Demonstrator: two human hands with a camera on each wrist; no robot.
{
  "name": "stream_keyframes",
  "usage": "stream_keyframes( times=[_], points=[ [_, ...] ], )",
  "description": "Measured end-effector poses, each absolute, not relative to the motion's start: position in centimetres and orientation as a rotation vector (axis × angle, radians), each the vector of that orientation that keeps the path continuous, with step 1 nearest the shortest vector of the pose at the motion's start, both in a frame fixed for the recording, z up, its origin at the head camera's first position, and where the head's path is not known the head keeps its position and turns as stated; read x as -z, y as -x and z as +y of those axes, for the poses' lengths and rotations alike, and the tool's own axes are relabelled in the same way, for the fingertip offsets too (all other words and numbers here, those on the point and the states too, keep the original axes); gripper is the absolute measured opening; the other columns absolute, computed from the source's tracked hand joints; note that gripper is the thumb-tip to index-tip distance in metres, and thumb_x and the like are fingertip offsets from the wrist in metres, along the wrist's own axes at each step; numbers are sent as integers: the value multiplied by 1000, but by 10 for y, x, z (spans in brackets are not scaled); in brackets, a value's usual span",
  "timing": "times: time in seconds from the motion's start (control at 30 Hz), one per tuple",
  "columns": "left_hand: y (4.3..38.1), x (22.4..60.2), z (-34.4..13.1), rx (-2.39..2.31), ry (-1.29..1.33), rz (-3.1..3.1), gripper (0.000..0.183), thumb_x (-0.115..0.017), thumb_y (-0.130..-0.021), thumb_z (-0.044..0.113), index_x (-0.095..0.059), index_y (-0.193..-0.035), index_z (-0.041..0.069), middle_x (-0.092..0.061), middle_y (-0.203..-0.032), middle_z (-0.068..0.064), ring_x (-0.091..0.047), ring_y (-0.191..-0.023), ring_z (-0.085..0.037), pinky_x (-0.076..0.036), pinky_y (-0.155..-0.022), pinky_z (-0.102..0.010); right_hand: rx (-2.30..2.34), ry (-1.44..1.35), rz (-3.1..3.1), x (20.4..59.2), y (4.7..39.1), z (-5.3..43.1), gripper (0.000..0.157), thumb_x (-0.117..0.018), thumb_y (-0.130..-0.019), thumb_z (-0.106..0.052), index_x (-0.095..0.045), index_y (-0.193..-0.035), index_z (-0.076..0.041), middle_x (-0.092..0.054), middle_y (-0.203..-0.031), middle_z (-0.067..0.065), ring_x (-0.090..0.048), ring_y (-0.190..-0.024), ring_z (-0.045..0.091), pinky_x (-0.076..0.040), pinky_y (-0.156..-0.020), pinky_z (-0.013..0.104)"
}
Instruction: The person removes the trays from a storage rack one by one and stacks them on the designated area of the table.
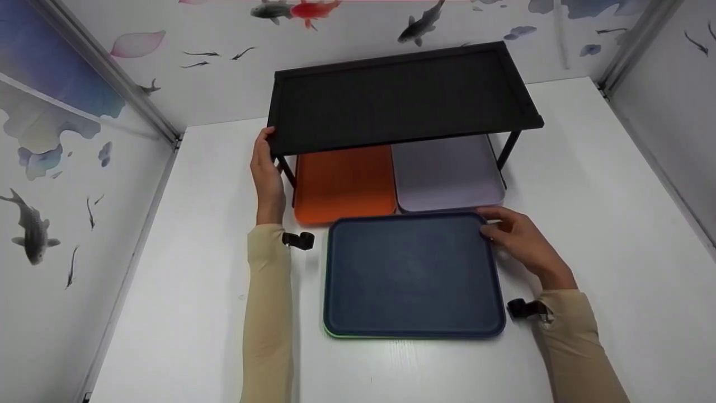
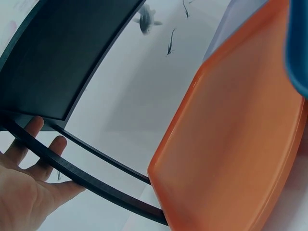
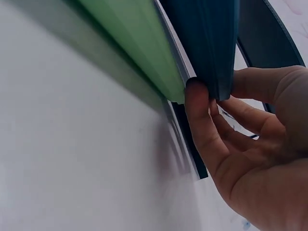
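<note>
A black raised rack (image 1: 403, 103) stands on thin legs at the back of the table. My left hand (image 1: 268, 176) touches its left end, with fingers (image 2: 58, 144) extended behind a black leg (image 2: 91, 180) in the left wrist view. My right hand (image 1: 520, 238) pinches the far right corner of a dark blue tray (image 1: 411, 274). In the right wrist view its fingers reach between that tray and a light green tray (image 3: 139, 45) below. Under the rack, an orange tray (image 1: 344, 184) lies beside a pale lilac tray (image 1: 447, 173).
The white table (image 1: 196, 280) extends to both sides of the trays. Walls printed with fish (image 1: 33, 229) close it in at the back and left, and a plain-looking wall (image 1: 665, 101) rises at the right.
</note>
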State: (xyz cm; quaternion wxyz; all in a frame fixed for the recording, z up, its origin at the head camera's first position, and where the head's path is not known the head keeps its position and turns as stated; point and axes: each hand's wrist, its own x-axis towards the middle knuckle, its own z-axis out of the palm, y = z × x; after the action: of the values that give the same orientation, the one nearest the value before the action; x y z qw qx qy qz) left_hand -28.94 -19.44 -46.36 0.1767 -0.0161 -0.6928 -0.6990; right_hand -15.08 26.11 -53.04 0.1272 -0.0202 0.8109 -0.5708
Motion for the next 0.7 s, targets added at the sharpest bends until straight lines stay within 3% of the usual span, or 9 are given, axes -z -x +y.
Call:
stream_keyframes(
  times=[0.5,0.6,0.7],
  points=[
    [287,460,-193,2002,32,-1959,45,-30,-113,38,-52,-147,18,-44,-158,2,-42,-142,-15,-31,-120,-52,1685,55,2389,535,149,262,47,-68,-100,-20,-57,-142,-2,-61,-134,22,-64,-102,3,-55,-84,20],
    [287,460,-193,2013,31,-1955,45,-30,-113,38,-52,-147,18,-44,-158,3,-42,-142,-15,-31,-120,-51,1722,13,2351,535,151,263,51,-65,-102,-22,-52,-146,0,-62,-132,22,-65,-101,4,-56,-84,22],
    [287,460,-194,2002,38,-1963,45,-30,-113,38,-52,-147,17,-44,-158,2,-43,-142,-15,-31,-120,-51,1782,-94,2271,535,153,264,58,-60,-105,-27,-41,-152,2,-66,-124,13,-66,-98,4,-57,-84,23]
  ],
)
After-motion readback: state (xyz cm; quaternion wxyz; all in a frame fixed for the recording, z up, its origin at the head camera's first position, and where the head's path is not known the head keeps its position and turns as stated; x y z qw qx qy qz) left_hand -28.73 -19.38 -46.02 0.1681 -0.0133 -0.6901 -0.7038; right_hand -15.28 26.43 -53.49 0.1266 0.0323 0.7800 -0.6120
